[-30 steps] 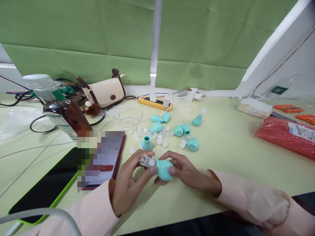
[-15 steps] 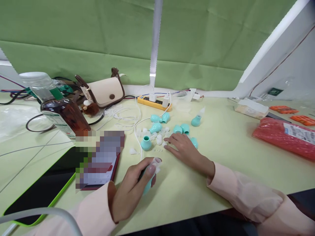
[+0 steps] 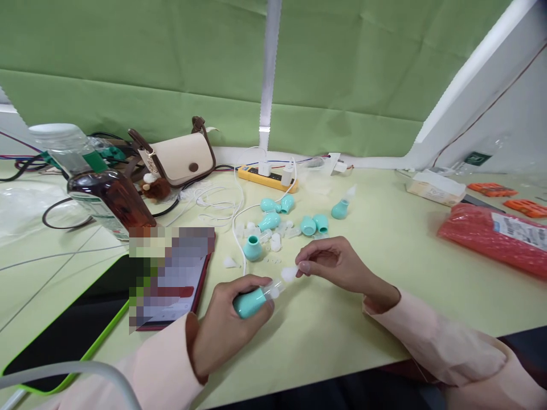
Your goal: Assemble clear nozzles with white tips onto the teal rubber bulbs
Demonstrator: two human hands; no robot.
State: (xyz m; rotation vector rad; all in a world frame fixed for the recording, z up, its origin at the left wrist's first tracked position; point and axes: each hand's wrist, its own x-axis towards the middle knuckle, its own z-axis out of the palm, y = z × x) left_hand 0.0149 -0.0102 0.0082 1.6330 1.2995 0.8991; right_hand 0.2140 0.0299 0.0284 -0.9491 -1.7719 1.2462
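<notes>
My left hand (image 3: 231, 327) is wrapped round a teal squeeze bulb (image 3: 250, 303), the body of what looks like a nasal aspirator. A clear plastic connector (image 3: 272, 289) sits in the bulb's neck and points right. Between thumb and fingertips, my right hand (image 3: 335, 267) pinches a soft white nozzle tip (image 3: 289, 274), its wide end close to the connector; whether they touch I cannot tell. Behind the hands lie several loose teal bulbs (image 3: 253, 248), clear connectors and small white parts (image 3: 276, 242). One bulb with a nozzle on it (image 3: 341, 209) stands farther right.
At the left are a phone in a green case (image 3: 68, 324), a second phone (image 3: 182, 285) and a bottle of dark liquid (image 3: 113, 199). A cream handbag (image 3: 183, 159) and a yellow power strip (image 3: 267, 177) with white cables are behind. A red bubble-wrap package (image 3: 474, 233) lies right.
My right hand has come back from the loose parts towards me with the white nozzle tip in its fingers. My left hand has turned the bulb so its connector points right.
</notes>
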